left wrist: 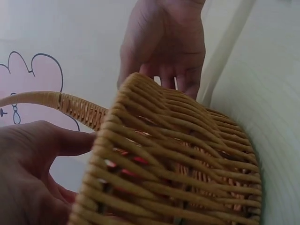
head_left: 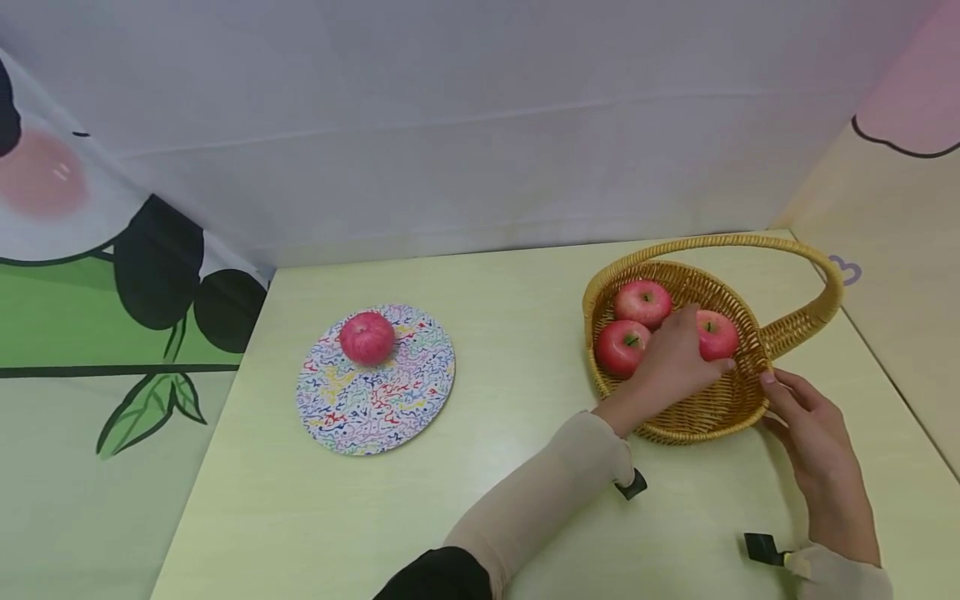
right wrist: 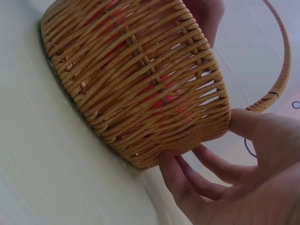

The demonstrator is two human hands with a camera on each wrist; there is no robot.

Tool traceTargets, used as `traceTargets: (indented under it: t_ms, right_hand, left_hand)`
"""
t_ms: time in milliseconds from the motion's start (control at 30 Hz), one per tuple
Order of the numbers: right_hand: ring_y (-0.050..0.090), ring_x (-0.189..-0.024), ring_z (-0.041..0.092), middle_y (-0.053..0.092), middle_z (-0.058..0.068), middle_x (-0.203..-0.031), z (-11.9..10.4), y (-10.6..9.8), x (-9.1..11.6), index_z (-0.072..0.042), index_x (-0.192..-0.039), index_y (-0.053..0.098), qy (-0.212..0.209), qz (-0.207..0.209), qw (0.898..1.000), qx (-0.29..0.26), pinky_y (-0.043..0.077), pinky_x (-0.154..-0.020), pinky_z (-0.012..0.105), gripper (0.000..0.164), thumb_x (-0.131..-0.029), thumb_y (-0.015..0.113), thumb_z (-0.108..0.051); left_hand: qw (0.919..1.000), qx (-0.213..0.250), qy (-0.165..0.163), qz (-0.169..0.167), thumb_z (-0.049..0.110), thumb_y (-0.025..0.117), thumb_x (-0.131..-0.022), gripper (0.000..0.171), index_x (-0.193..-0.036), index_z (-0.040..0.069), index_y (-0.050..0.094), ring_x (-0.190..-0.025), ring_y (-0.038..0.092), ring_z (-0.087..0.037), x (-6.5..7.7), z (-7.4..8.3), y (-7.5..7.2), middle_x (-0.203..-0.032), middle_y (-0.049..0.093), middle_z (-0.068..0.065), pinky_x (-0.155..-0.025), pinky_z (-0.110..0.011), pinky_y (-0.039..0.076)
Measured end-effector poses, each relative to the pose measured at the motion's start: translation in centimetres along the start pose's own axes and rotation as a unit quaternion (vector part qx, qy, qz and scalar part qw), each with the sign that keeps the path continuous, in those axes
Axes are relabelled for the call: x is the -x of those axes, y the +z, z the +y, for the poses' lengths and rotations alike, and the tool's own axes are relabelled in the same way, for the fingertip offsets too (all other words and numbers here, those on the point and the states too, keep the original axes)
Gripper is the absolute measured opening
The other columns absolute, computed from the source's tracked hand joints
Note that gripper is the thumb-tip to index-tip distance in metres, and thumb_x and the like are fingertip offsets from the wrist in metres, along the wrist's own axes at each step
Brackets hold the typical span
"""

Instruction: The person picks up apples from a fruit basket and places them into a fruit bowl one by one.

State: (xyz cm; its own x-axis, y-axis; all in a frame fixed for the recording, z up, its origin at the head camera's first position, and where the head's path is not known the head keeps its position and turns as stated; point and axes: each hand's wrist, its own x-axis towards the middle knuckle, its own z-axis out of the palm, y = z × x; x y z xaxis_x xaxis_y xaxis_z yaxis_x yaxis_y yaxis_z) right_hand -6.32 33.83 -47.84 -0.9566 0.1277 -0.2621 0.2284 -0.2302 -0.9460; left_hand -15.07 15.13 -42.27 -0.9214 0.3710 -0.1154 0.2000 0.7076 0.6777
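A woven basket [head_left: 716,412] with an arched handle [head_left: 720,242] stands on the right of the table. In it lie a red apple [head_left: 643,302] at the back, another apple [head_left: 621,350] at the left and a third apple [head_left: 717,335] at the right. My left hand [head_left: 675,358] reaches inside and grips the right apple, thumb at its near side and fingers at its left; the fingertips are partly hidden. With thumb at the rim and fingers against the outer wall, my right hand [right wrist: 248,164] holds the basket near the handle's base.
On the left of the table [head_left: 510,367] lies a round plate [head_left: 420,408] with a colourful squiggle pattern. A pinkish-red round fruit [head_left: 367,338] sits on its upper part. A pale cloth wall [head_left: 480,183] rises behind the table's back edge.
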Motion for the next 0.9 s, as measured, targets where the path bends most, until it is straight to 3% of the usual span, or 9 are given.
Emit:
traceTargets:
  t_ms: [133,367,700,900]
  right_hand:
    - [0.068,-0.092,-0.001,0.073,-0.018,-0.105,0.0,0.0,0.0,-0.026,-0.117,0.071,0.000,-0.001,1.000,-0.002,0.057,-0.072,0.016,0.016,-0.107,0.060,-0.020]
    - [0.069,-0.092,0.000,0.073,-0.017,-0.105,0.0,-0.1,0.0,-0.025,-0.117,0.071,-0.002,-0.002,1.000,-0.008,0.057,-0.072,0.016,0.017,-0.107,0.059,-0.019]
    - [0.068,-0.091,0.000,0.074,-0.016,-0.104,0.0,-0.2,-0.1,-0.026,-0.116,0.071,-0.002,-0.005,1.000,-0.012,0.057,-0.072,0.017,0.017,-0.107,0.058,-0.019]
    - [0.068,-0.092,0.001,0.074,-0.016,-0.105,0.1,-0.2,-0.2,-0.025,-0.117,0.071,0.000,-0.004,1.000,-0.017,0.056,-0.072,0.018,0.018,-0.107,0.058,-0.018]
  left_hand:
    - [0.9997,-0.009,-0.022,-0.002,0.048,0.079,-0.090,0.091,-0.161,0.018,0.032,-0.138,0.054,-0.011,-0.4,0.2,0.6,-0.155,0.050,0.003,-0.111,-0.026,0.049]
    - [0.9994,-0.014,-0.032,0.004,0.050,0.079,-0.088,0.099,-0.164,0.016,0.026,-0.139,0.054,-0.013,-1.4,0.2,1.3,-0.157,0.048,-0.001,-0.112,-0.026,0.048]
    - [0.9988,-0.014,-0.047,0.004,0.053,0.082,-0.085,0.101,-0.163,0.017,0.028,-0.137,0.056,-0.015,-2.3,0.4,1.7,-0.155,0.050,-0.001,-0.108,-0.027,0.051]
    - [0.9979,-0.040,-0.049,0.010,0.053,0.080,-0.087,0.094,-0.160,0.019,0.033,-0.130,0.059,-0.019,-2.7,0.6,2.1,-0.149,0.052,-0.001,-0.101,-0.028,0.054]
